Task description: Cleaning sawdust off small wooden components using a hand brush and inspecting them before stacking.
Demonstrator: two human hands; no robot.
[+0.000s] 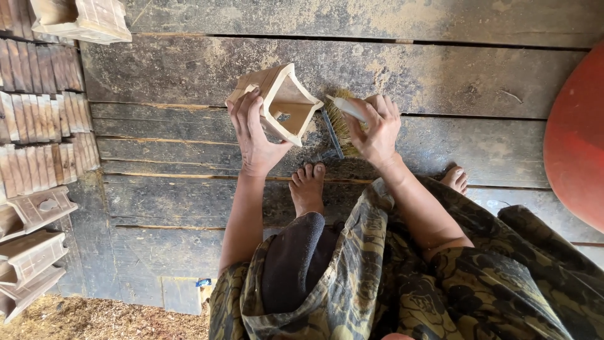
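My left fingers (pixel 250 116) wrap the wooden box (pixel 282 104), its open mouth tilted toward me; right fingers (pixel 377 116) pinch the brush (pixel 343 119), its handle pointing left.

A small pale wooden box (pixel 284 104), open-faced with a hole in its inner panel, is tilted above the dusty plank floor (pixel 440 69). Beside it, a bristle brush (pixel 343 119) with a light handle.

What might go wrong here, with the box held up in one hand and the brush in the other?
The left hand holds the open wooden box by one side only, tilted; it could slip and fall. The right hand works a bristle brush just above a bare foot, which the bristles could scrape.
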